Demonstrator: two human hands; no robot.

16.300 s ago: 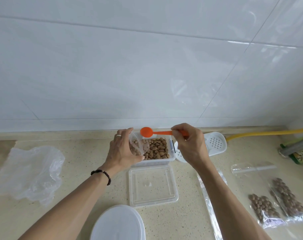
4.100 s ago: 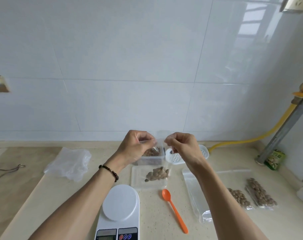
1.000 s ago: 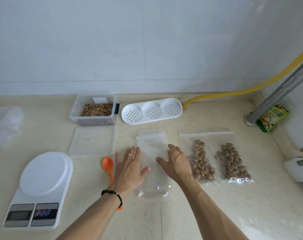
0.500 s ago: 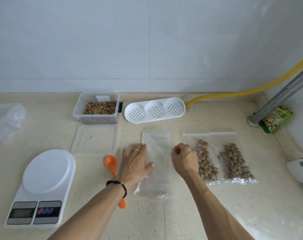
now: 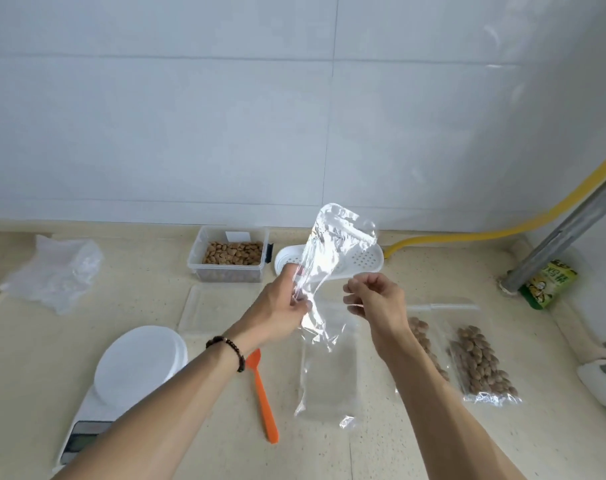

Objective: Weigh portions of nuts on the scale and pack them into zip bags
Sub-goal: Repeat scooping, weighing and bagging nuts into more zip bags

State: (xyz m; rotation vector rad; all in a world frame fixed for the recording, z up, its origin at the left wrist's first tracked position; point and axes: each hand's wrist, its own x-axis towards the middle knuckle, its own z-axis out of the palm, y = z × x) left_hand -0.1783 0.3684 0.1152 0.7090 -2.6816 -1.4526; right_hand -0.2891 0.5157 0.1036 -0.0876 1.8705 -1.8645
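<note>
My left hand (image 5: 280, 306) pinches an empty clear zip bag (image 5: 332, 251) by its lower side and holds it up, tilted, above the counter. My right hand (image 5: 377, 301) hovers just right of the bag with its fingers curled; I see nothing in it. A stack of empty bags (image 5: 329, 379) lies flat under both hands. The clear nut container (image 5: 232, 254) stands open at the back, its lid (image 5: 215, 306) lying in front of it. The white scale (image 5: 138, 362) sits at the left and the orange spoon (image 5: 263, 396) lies beside it. Two filled nut bags (image 5: 478, 362) lie at the right.
A white perforated tray (image 5: 367, 261) sits behind the raised bag. Crumpled plastic (image 5: 55, 271) lies at the far left. A yellow hose (image 5: 467, 233), a grey pipe (image 5: 564, 230) and a green packet (image 5: 547, 282) crowd the right back corner.
Both hands were down on the stack of empty bags. One bag has come up off the stack in my left hand, and my right hand has risen beside it.
</note>
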